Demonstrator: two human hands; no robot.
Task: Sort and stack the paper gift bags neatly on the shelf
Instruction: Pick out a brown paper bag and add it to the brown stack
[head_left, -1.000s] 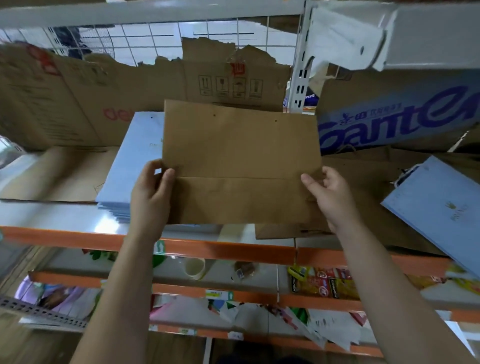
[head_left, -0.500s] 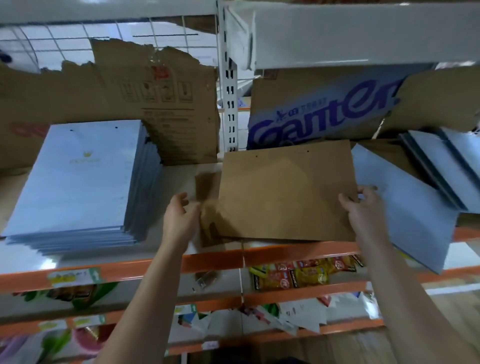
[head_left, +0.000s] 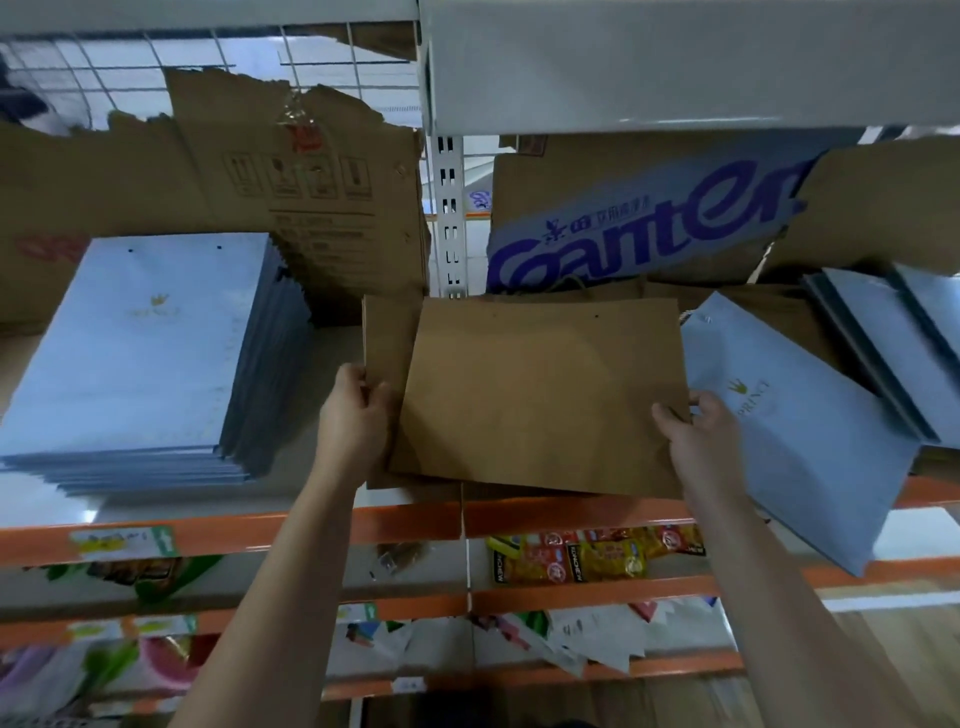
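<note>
Brown kraft paper is filling the middle of the frame: a flat brown gift bag (head_left: 540, 395) is lying slightly askew at the front of the shelf (head_left: 234, 530), with its holed top edge pointing toward the back. The right hand (head_left: 696, 436) is pinching the bag's lower right edge, thumb on top and fingers curled behind it. A second brown bag (head_left: 387, 332) is sticking out from under it to the left. The left hand (head_left: 353, 415) is curling its fingers round that bag's left edge, with the thumb lying on top just beside the upper bag.

At centre right, a loose pale blue bag (head_left: 795, 431) with a small gold crown is slanting beside the right hand and overhanging the shelf's orange front rail. More blue bags (head_left: 893, 353) are leaning at the right edge of the frame. At centre left, well apart from the brown bags, a squared stack of pale blue bags (head_left: 135, 343) is sitting on the same shelf.

Torn cardboard (head_left: 311, 171) is standing along the back in the upper left, and a cardboard sheet with purple lettering (head_left: 649, 228) is standing in the upper right. A white slotted post (head_left: 451, 208) is rising between the two. Snack packets (head_left: 597, 558) are showing on the lower shelf, below centre
</note>
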